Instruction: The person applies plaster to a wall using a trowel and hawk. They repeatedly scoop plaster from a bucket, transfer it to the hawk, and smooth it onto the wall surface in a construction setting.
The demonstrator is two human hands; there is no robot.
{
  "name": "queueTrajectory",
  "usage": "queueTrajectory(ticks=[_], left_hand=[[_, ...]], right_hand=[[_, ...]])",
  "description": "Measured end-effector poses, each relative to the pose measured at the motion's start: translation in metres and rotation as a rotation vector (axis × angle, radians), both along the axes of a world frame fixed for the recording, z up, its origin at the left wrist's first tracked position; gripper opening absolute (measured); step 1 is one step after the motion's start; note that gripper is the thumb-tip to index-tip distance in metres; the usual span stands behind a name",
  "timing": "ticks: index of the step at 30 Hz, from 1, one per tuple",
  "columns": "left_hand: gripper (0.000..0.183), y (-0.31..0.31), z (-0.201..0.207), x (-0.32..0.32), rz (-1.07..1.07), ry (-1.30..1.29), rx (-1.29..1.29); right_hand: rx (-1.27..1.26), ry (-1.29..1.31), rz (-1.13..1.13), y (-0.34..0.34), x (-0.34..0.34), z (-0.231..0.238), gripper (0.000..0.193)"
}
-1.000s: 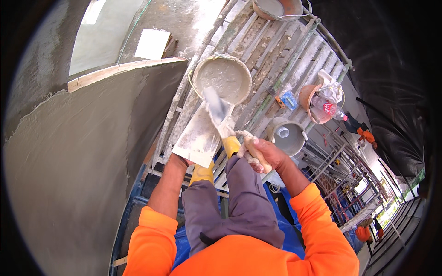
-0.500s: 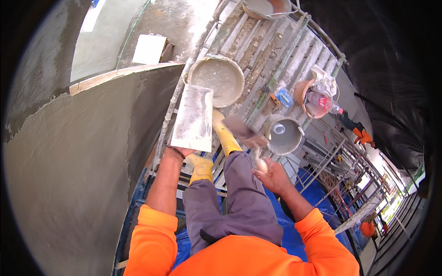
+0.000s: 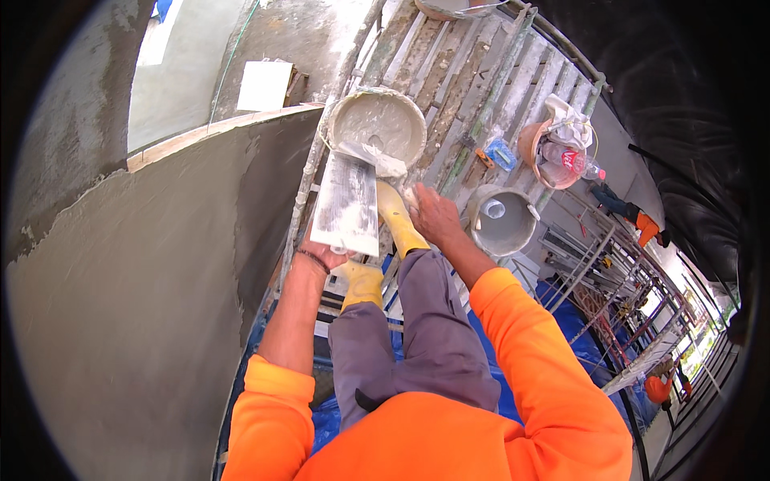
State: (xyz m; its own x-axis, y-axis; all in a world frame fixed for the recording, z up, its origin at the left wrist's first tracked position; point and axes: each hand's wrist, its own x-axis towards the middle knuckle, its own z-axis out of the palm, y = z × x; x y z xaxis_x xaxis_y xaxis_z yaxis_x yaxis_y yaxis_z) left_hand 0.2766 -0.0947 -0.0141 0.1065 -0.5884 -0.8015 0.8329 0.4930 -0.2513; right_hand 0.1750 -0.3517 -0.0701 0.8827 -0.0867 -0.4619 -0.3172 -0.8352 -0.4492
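Observation:
My left hand (image 3: 327,250) is closed underneath a rectangular plastering hawk (image 3: 346,210), its pale face smeared with thin plaster. My right hand (image 3: 435,215) is closed on a trowel, with the handle mostly hidden by the fingers. At the hawk's far edge the trowel blade (image 3: 358,151) shows, beside a lump of wet plaster (image 3: 389,165). Just beyond them stands a round bucket (image 3: 417,120) holding grey-white plaster mix (image 3: 369,120). The blade's exact contact with the hawk and bucket rim is hard to make out.
Under my yellow boots (image 3: 393,212) runs a slatted scaffold platform (image 3: 449,72). A bucket of water (image 3: 513,240), a blue-and-orange tool (image 3: 499,154) and a tub with a bottle (image 3: 529,143) stand right. A freshly plastered wall (image 3: 144,264) rises left. Other people (image 3: 648,228) are lower right.
My right hand has swung forward and left with the trowel, from beside my knee to the plaster bucket. Wet plaster now shows by the blade. The hawk has shifted slightly right.

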Motion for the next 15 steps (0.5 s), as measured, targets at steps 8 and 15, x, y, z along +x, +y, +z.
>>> queueTrajectory(ticks=[8,15], left_hand=[[0.040,-0.020,0.009,0.026,-0.412,0.113,0.214],[0.038,-0.034,0.045,0.033,-0.282,-0.085,0.391]], right_hand=[[-0.041,-0.041,0.050,0.014,-0.031,0.142,0.041],[0.121,-0.173,-0.042,-0.001,-0.035,0.262,0.045]])
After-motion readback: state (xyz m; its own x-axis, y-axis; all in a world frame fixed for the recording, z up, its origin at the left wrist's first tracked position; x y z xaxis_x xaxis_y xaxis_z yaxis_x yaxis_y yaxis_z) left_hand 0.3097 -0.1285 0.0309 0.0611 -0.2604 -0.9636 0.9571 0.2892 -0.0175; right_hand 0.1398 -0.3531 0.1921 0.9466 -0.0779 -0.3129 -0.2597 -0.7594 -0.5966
